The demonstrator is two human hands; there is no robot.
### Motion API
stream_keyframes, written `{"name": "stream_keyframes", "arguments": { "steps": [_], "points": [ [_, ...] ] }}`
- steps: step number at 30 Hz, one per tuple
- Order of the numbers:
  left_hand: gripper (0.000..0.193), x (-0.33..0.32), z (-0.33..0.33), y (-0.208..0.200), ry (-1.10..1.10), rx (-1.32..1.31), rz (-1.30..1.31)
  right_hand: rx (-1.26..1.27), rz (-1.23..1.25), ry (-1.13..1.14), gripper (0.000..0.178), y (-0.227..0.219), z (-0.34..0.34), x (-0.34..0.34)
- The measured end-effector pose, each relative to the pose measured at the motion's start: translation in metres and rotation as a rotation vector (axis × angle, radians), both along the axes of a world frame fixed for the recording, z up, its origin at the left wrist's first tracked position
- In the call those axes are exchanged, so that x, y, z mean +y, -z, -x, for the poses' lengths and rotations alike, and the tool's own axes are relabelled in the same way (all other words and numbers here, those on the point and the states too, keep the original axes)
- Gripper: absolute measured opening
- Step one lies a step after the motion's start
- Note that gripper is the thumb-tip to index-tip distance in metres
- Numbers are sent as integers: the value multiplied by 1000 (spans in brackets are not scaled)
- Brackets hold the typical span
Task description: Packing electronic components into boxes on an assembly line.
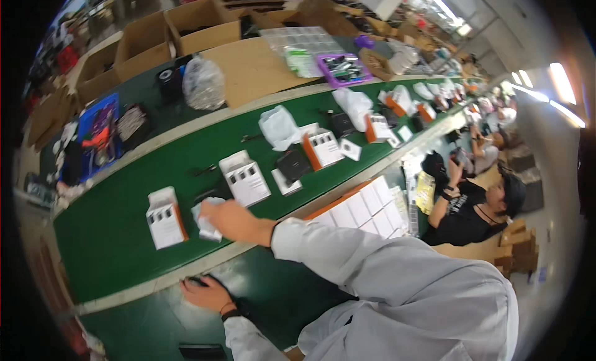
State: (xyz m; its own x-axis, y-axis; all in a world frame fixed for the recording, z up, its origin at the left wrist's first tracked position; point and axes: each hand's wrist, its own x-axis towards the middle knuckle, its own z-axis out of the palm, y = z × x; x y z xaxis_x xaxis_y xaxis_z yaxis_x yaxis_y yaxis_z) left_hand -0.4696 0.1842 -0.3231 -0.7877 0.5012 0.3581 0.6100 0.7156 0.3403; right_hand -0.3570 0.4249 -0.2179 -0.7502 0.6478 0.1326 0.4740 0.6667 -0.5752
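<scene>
My right hand [234, 222] reaches over the green conveyor belt, its fingers closed on a white, crumpled bag or sheet [207, 229] between two small boxes. Part of a dark item [212, 194] shows just behind it. To the left stands an open white-and-orange box [164, 219]; to the right is another open white box [244, 180]. My left hand [208, 295] rests at the near table, its fingers curled round a small black object [196, 281] whose kind I cannot make out.
Farther along the belt are a black device [292, 166], a white bag [280, 127] and more boxes. Nearby sits a tray of white cartons [360, 211]. Large cardboard boxes [202, 33] and a purple basket [335, 83] line the far side. A co-worker in black [462, 215] sits to the right.
</scene>
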Motion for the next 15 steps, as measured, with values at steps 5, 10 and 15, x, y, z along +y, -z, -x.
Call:
{"name": "stream_keyframes", "arguments": {
  "steps": [5,10,15],
  "points": [
    [56,-1,-10,8,45,-37,46,427,-418,204,35,-72,-8,32],
    [54,-26,-18,-13,260,-407,-173,-508,-386,-47,39,-43,-46,45],
    [26,-53,-120,-38,341,-945,-327,-176,53,-150,48,-61,-156,-45]
  ]
}}
